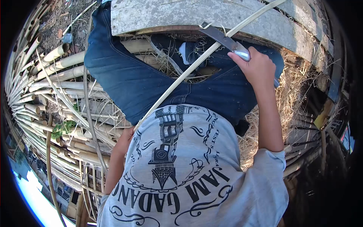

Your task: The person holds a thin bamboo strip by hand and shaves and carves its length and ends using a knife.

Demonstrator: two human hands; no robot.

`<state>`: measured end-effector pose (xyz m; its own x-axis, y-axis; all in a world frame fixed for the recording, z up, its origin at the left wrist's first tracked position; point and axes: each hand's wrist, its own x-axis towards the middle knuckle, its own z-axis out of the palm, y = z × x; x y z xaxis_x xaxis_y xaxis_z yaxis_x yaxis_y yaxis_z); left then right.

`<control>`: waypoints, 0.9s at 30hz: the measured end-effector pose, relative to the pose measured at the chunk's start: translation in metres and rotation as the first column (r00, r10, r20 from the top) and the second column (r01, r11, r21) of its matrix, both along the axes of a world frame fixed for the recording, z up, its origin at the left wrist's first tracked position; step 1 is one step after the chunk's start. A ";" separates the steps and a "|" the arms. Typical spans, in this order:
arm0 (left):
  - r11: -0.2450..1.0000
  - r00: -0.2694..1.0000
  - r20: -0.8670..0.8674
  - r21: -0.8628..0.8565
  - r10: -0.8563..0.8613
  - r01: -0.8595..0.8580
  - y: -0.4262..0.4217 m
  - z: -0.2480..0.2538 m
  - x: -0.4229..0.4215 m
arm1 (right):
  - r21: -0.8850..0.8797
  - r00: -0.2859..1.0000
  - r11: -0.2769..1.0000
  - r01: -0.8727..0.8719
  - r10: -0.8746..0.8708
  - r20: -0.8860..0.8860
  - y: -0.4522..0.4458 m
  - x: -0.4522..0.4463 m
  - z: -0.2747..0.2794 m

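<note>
A long, pale bamboo strip [177, 81] runs diagonally across my lap, from my left hip up over the board at the top right. My left hand [126, 139] is closed at its lower end beside my waist, its fingers partly hidden by the shirt. In my right hand [260, 67] is a knife [221, 37] with a broad flat blade and a shiny metal part near the grip. The blade lies across the strip, touching it, just in front of the board's edge. Thin curled shavings hang at the blade.
A worn board [159, 13] spans the top, in front of my bent legs in blue jeans [113, 75]. Many bamboo poles [68, 60] are stacked on the left. A heap of shavings [293, 81] lies on the right. A shoe [166, 55] shows beneath the board.
</note>
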<state>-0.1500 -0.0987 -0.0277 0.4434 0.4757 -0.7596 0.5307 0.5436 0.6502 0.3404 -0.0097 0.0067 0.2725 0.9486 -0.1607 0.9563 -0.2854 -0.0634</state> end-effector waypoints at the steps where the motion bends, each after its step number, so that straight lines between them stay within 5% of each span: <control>1: 0.987 0.995 -0.035 -0.126 0.092 -0.096 0.006 0.001 0.005 | -0.021 0.999 1.000 0.020 -0.019 0.028 0.002 -0.005 0.009; 4: 0.945 0.990 -0.086 -0.300 0.110 -0.131 0.005 -0.006 -0.001 | -0.056 0.994 0.993 -0.103 0.101 -0.029 -0.008 -0.020 0.005; 6: 0.970 0.998 -0.017 -0.234 0.066 -0.068 0.006 -0.006 -0.002 | -0.028 0.962 0.963 -0.268 0.265 -0.065 -0.016 -0.025 -0.007; 8: 0.962 0.997 -0.025 -0.265 0.066 -0.071 0.014 0.003 0.006 | -0.040 1.000 0.999 0.007 -0.008 -0.014 -0.003 -0.002 -0.006; 12: 0.899 0.988 -0.045 -0.410 0.147 -0.152 0.025 0.006 0.009 | -0.062 0.999 0.998 0.001 -0.004 -0.047 -0.008 -0.011 -0.013; 14: 0.923 0.998 -0.021 -0.379 0.063 -0.067 0.025 0.002 0.008 | -0.047 0.949 0.953 -0.301 0.294 -0.114 -0.020 -0.026 -0.011; 17: 0.886 0.984 -0.057 -0.428 0.171 -0.179 0.027 0.008 0.022 | 0.075 0.998 0.997 -0.011 0.006 0.060 -0.010 0.015 -0.025; 18: 0.870 0.974 -0.071 -0.440 0.214 -0.223 0.022 0.007 0.019 | 0.132 0.990 0.988 -0.086 0.071 0.118 -0.005 0.023 -0.017; 20: 0.897 0.984 -0.051 -0.405 0.169 -0.175 0.010 -0.005 -0.001 | 0.042 0.998 0.999 -0.034 0.036 -0.042 -0.009 0.002 -0.010; 22: 0.949 0.999 0.027 -0.312 -0.046 0.052 0.004 -0.025 -0.022 | 0.014 0.917 0.923 -0.385 0.385 -0.104 -0.019 -0.012 -0.002; 23: 0.953 1.000 0.027 -0.302 0.003 0.006 0.002 -0.029 -0.024 | -0.007 0.904 0.906 -0.424 0.422 -0.065 -0.022 -0.009 -0.006; 27: 0.956 0.993 0.105 -0.292 0.048 -0.015 0.021 -0.006 0.009 | 0.095 0.996 0.994 -0.048 0.041 0.075 -0.006 0.031 -0.012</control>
<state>-0.1405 -0.0773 -0.0337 0.5202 0.2570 -0.8145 0.4443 0.7331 0.5150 0.3716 -0.0157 -0.0052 0.2369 0.9703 -0.0487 0.9711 -0.2380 -0.0188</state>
